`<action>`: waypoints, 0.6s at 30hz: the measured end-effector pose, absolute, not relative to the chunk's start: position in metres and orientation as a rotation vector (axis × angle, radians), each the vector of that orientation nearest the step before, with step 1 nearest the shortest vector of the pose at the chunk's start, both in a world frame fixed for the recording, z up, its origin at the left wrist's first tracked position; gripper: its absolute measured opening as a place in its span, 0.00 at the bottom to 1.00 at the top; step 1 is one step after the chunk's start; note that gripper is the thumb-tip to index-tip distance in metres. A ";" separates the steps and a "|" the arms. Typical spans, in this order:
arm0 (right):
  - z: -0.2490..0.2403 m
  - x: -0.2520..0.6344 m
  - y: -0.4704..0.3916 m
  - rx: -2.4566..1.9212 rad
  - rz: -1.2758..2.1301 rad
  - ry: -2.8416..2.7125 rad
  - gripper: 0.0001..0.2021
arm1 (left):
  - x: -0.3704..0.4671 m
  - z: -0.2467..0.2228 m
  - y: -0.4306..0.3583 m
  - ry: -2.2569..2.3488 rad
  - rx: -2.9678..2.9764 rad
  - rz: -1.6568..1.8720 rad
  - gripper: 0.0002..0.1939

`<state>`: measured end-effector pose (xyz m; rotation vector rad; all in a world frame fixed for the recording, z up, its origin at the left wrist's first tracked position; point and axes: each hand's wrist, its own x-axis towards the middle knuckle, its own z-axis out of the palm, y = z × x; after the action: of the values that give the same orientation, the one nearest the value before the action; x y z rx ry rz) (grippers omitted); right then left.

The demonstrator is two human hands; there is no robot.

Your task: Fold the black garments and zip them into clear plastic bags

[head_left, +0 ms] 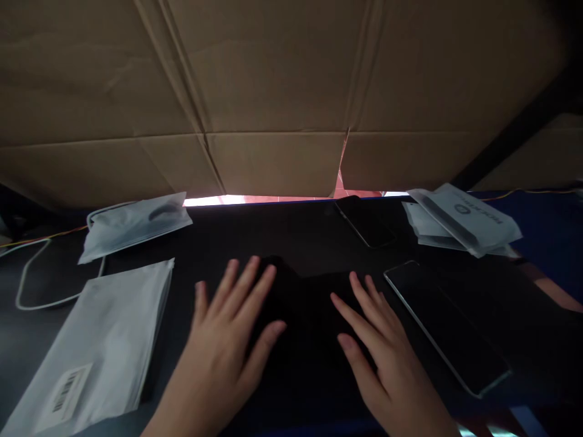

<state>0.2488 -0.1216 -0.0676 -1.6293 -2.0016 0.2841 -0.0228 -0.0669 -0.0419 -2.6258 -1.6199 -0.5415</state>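
Observation:
My left hand (230, 337) is spread palm down over the black table top (273, 230), holding nothing. To its right my right hand (382, 343) is also open, fingers stretched forward, with nothing in it. Just right of that hand lies a smartphone (446, 328) with a dark screen and a clear edge. Further back is a second dark phone (367, 221). On the left, nearest my left hand, lies a frosted zip bag (107, 343) with a barcode label (66, 394). Whether my palms press on the table, I cannot tell.
Behind the table hangs a brown cardboard sheet (273, 79). A second frosted bag (136, 224) and a white cable (27, 282) are at the left. Printed pouches (469, 218) lie stacked at the back right, beside part of another person's arm (555, 294).

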 end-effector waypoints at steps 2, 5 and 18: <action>-0.065 0.250 -0.122 -1.646 0.348 -1.863 0.25 | -0.036 -0.037 -0.066 -1.863 -2.415 -0.601 0.37; -0.063 0.253 -0.122 -1.659 0.419 -1.682 0.22 | -0.046 -0.032 -0.063 -2.014 -2.392 -0.536 0.30; -0.063 0.258 -0.124 -1.630 0.515 -1.415 0.18 | 0.013 0.030 -0.075 -1.808 -2.539 -1.044 0.13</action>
<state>0.2578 -0.1245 -0.0628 -1.6305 -1.4150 0.5149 0.0134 -0.0755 0.0303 -2.5390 -1.8076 -1.0436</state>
